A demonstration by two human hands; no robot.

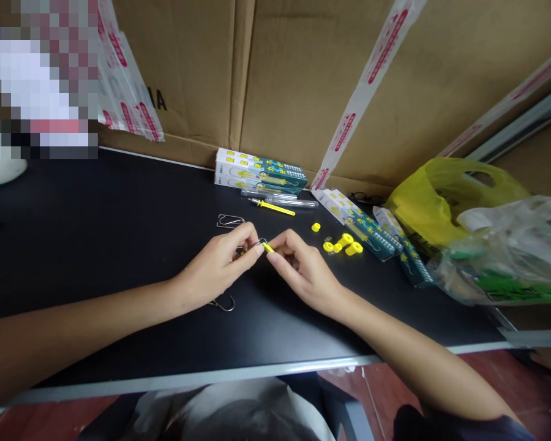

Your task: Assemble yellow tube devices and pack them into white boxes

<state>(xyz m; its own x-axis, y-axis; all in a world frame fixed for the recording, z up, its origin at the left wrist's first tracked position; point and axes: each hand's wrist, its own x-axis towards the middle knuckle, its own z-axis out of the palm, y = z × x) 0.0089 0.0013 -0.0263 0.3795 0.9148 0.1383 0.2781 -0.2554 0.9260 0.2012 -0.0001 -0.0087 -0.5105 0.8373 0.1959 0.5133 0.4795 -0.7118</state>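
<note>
My left hand [220,260] and my right hand [305,269] meet above the black table. A small yellow plastic piece [269,248] is pinched between my right thumb and fingers. At its left end is a thin metal wire loop [263,241], which my left fingertips grip. A bit of yellow also shows inside my left hand; most of it is hidden. Below that hand a metal hook [228,304] sticks out, and I cannot tell what it joins. Just beyond my left fingers lie bent metal wire pieces [229,220].
Yellow caps [346,240] and small springs lie right of my hands. Farther back are a yellow graduated rod [275,208], clear tubes [298,201] and spring scale boxes [257,171]. More boxes [360,223] and plastic bags [441,196] occupy the right. Cardboard [294,79] walls the back.
</note>
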